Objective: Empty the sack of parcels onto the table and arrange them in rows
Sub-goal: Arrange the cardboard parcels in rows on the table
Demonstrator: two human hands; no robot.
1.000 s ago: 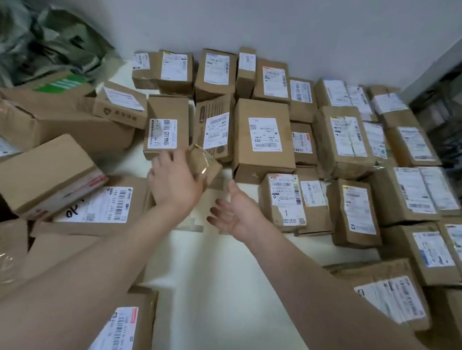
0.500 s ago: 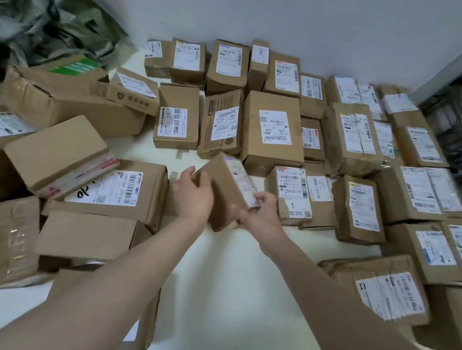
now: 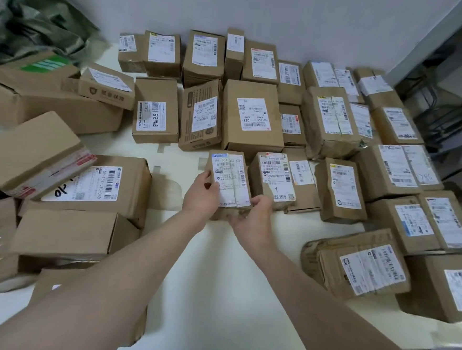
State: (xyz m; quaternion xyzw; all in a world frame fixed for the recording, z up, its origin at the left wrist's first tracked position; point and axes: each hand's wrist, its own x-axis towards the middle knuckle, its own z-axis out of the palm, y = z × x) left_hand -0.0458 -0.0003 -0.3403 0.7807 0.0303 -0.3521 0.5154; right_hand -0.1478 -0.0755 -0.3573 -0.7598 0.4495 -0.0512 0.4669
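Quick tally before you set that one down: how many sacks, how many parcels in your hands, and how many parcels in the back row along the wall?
Green sack: 1
Held parcel, gripped by left hand and right hand: 1
Back-row parcels: 9
Total: 11
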